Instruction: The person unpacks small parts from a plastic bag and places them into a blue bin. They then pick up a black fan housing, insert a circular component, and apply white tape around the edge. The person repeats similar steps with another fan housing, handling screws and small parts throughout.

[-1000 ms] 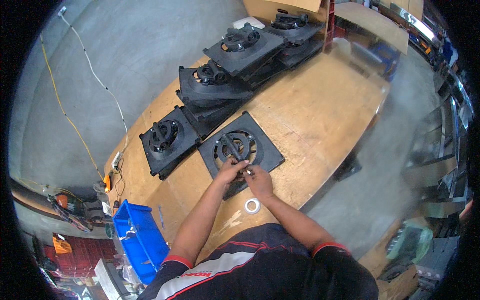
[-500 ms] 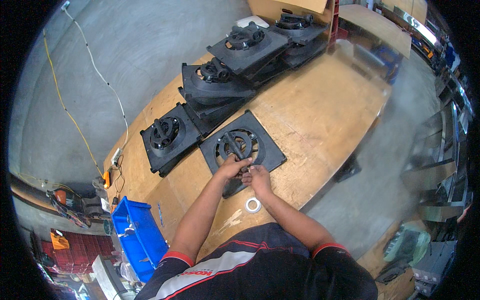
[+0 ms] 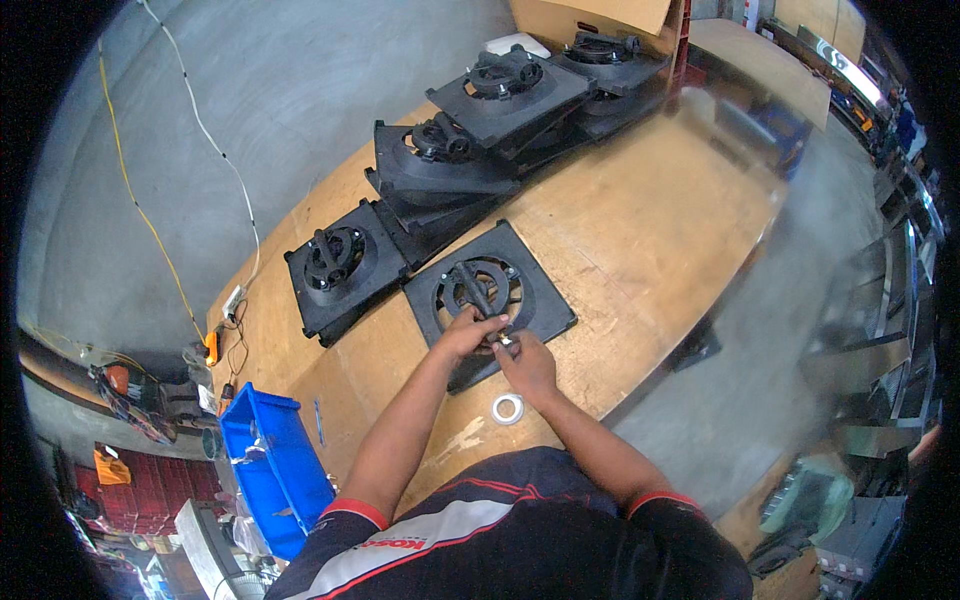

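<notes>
A black square frame [image 3: 540,296] lies on the wooden table in front of me, with a round open middle and a black tube [image 3: 480,289] running across its ring. My left hand [image 3: 466,334] is closed at the near end of this tube, fingers and thumb around it. Just to its right, my right hand [image 3: 528,366] pinches a small shiny metal piece [image 3: 506,341] against the tube's end. The fingers partly hide that piece, so its exact kind does not show. A white roll of tape [image 3: 507,397] lies on the table close to my right wrist.
Similar black frames [image 3: 345,262] lie in overlapping stacks along the wall side, up to a cardboard box [image 3: 600,15]. A blue bin [image 3: 262,470] stands at the table's left, beside a blue pen [image 3: 319,422]. A power strip and cords [image 3: 233,302] rest at the left edge.
My right hand has turned slightly, and its fingers have curled closer around the small metal piece, which now shows brighter. My left hand stays at the tube's end. The whole view has shifted slightly.
</notes>
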The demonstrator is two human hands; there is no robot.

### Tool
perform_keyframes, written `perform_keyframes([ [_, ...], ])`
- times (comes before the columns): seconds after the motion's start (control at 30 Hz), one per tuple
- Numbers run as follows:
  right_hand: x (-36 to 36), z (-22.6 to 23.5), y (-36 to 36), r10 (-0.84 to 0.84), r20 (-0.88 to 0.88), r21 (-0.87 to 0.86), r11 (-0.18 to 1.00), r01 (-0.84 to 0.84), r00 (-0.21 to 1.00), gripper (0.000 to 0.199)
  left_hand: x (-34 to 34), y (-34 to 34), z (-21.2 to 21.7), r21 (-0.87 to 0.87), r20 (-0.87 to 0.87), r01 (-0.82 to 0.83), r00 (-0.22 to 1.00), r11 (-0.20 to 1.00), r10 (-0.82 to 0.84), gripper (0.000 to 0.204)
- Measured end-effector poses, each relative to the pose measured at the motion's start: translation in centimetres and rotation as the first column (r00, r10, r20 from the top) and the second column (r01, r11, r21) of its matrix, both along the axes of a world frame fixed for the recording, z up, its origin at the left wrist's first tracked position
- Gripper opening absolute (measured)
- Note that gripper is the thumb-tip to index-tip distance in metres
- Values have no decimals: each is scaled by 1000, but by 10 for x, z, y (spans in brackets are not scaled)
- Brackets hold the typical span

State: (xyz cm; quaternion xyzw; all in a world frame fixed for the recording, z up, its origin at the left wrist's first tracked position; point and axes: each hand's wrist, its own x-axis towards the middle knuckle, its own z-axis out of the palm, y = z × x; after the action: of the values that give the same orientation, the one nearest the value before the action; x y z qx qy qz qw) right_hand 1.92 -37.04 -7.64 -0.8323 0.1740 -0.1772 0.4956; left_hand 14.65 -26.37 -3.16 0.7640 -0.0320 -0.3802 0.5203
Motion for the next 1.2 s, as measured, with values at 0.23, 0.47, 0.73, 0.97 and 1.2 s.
perform_keyframes([
  [0.23,11,-31,4,51,-21,529,848,-32,998,34,2,-1,-3,9,1,12,1000,1000,-12,52],
  [0.47,9,-14,2,24,-52,243,970,-11,998,37,0,1,-3,39,85,34,996,999,-37,54],
  [0.73,5,13,-7,72,-166,-118,989,-93,984,35,-7,-1,12,-1,88,34,996,999,-33,54],
  [0.97,8,9,-10,75,-11,-204,976,-76,997,31,-8,-3,8,22,63,8,998,1000,-9,52],
  [1.2,19,9,-11,101,-94,-216,969,-119,990,26,3,2,-3,-1,37,52,998,999,-52,56],
])
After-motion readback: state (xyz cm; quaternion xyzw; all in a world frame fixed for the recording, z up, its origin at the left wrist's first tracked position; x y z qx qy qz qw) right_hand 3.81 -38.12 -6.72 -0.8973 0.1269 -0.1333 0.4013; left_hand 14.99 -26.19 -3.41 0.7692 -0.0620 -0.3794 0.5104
